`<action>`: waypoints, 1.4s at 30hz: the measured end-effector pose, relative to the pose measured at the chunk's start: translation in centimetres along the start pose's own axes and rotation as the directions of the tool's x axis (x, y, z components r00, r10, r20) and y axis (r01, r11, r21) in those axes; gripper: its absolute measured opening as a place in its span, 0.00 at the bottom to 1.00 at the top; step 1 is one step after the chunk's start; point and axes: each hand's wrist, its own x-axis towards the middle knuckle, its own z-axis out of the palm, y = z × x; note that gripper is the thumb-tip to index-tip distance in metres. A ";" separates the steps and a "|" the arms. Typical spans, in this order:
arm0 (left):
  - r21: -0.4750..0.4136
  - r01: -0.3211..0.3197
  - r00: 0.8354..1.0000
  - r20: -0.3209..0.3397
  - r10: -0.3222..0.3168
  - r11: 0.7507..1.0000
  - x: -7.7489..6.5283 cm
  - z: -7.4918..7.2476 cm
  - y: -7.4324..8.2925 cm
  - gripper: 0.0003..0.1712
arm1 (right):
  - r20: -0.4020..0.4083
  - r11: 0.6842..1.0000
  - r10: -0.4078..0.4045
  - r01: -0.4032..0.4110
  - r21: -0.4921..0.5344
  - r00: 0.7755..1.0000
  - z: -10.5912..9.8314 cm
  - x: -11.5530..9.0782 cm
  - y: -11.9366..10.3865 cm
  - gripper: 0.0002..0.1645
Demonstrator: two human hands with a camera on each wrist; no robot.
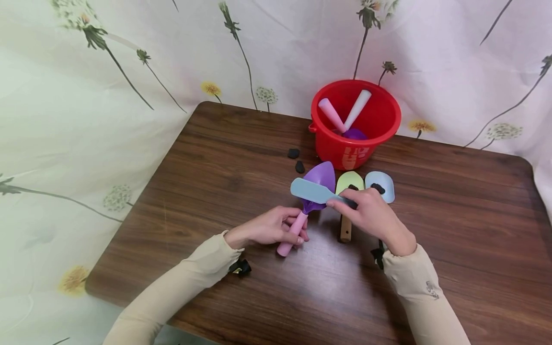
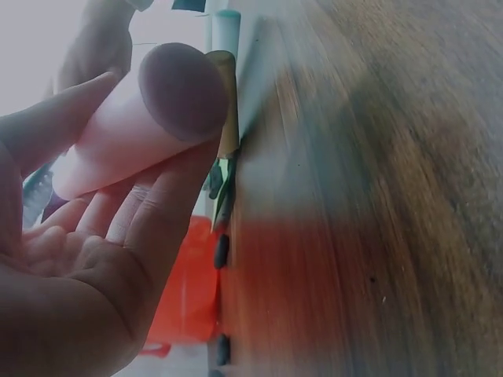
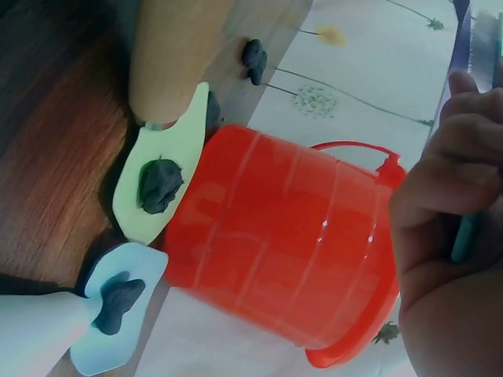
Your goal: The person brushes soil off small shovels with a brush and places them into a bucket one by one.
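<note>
My left hand (image 1: 276, 227) grips the pink handle of a toy shovel (image 1: 324, 175), its purple blade pointing away from me, tilted up off the table. My right hand (image 1: 373, 211) holds a light blue brush (image 1: 310, 190) by its narrow end. The brush's broad head lies across the purple blade in the head view; whether it touches cannot be told. Just beyond that hand lie a green shovel (image 3: 134, 208) with a wooden handle and a light blue shovel (image 3: 90, 345) with a white handle. Each bears a dark lump (image 3: 161, 186). The left wrist view shows the pink handle (image 2: 118, 133) close up.
A red bucket (image 1: 340, 155) stands at the back of the brown table (image 1: 194, 191), a pink handle (image 1: 331, 114) and a white handle (image 1: 358, 108) leaning inside. Small black pieces (image 1: 293, 153) lie left of it. A flower-printed cloth (image 1: 172, 62) hangs behind.
</note>
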 end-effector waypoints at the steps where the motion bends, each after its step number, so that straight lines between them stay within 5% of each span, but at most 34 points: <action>1: -0.001 -0.002 1.000 -0.001 0.002 1.000 0.0 0.0 -0.1 0.14 | -0.001 1.000 0.012 -0.012 0.006 1.000 0.0 0.0 0.1 0.07; 10: -0.008 -0.022 1.000 0.007 0.022 1.000 -0.4 0.1 -0.2 0.15 | -0.090 0.997 0.075 -0.074 0.017 0.993 -0.4 0.0 1.2 0.07; 15: -0.003 -0.006 1.000 0.012 0.006 1.000 -0.5 0.1 -0.3 0.16 | -0.240 0.987 0.144 -0.158 -0.041 0.960 -0.5 0.1 1.7 0.11; 19: 0.009 0.008 1.000 0.005 -0.008 1.000 -0.3 0.2 -0.4 0.18 | -0.273 0.973 0.189 -0.217 -0.076 0.943 -0.3 0.2 1.6 0.15; 22: -0.002 0.007 1.000 -0.001 -0.007 1.000 -0.2 0.2 -0.4 0.19 | -0.215 0.980 0.166 -0.185 -0.071 0.962 -0.2 0.0 1.4 0.14; 26: -0.060 0.008 1.000 -0.016 -0.009 0.998 -0.1 0.1 -0.4 0.15 | -0.036 0.992 0.125 -0.126 -0.025 0.992 -0.4 -0.1 0.9 0.08; 30: -0.087 0.022 0.999 -0.031 -0.025 0.996 0.0 0.1 -0.1 0.14 | 0.106 0.993 0.109 -0.114 0.041 0.988 -0.7 -0.1 0.7 0.06; 35: -0.090 0.007 1.000 -0.018 -0.009 0.996 -0.1 0.1 -0.1 0.13 | 0.145 0.991 0.120 -0.128 0.048 0.982 -0.9 -0.1 1.2 0.07; 42: -0.054 -0.014 1.000 -0.001 0.014 0.998 -0.1 0.0 -0.4 0.12 | 0.153 0.966 0.240 -0.251 0.059 0.959 -1.3 0.0 2.2 0.08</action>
